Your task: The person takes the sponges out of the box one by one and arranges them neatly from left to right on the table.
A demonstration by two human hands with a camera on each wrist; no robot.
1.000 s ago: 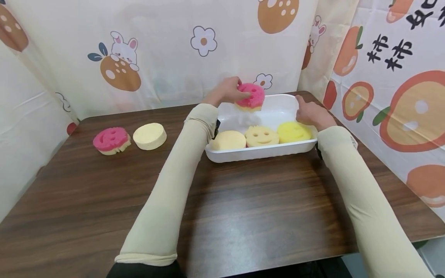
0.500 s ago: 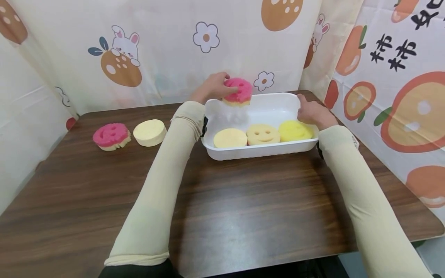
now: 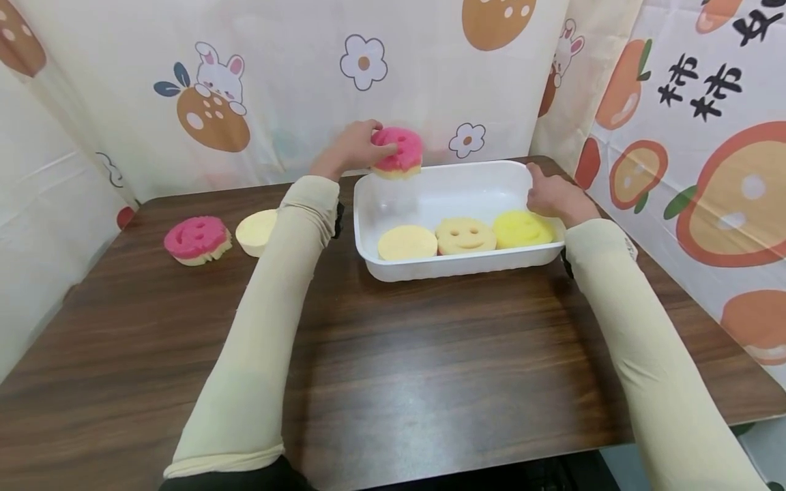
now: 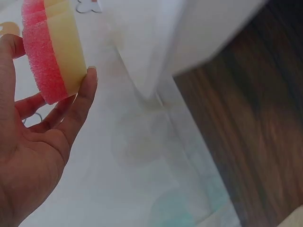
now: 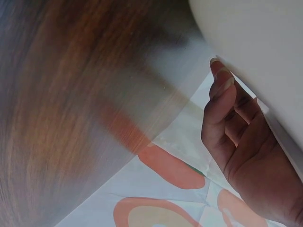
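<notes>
My left hand (image 3: pixel 353 151) pinches a pink-and-yellow smiley-face sponge (image 3: pixel 400 151) above the back left corner of a white tray (image 3: pixel 424 273). In the left wrist view, fingers and thumb clasp the sponge (image 4: pixel 52 52) by its edge, its pink and yellow layers side-on. My right hand (image 3: pixel 555 196) grips the tray's right end; in the right wrist view its curled fingers (image 5: pixel 220 104) lie against the outer wall, the thumb hidden. Along the tray's front lie a plain pale yellow sponge (image 3: pixel 408 243), a pale smiley sponge (image 3: pixel 465 236) and a bright yellow sponge (image 3: pixel 522 230).
On the brown wooden table (image 3: pixel 393 354), left of the tray, lie another pink smiley sponge (image 3: pixel 196 240) and a round pale yellow sponge (image 3: pixel 254 232), partly behind my left sleeve (image 3: pixel 245 327). A printed cloth (image 3: pixel 295 82) hangs behind the table and at its sides.
My left hand has moved left with the pink sponge, from over the tray's inside to its back left corner. The right hand keeps its grip on the tray.
</notes>
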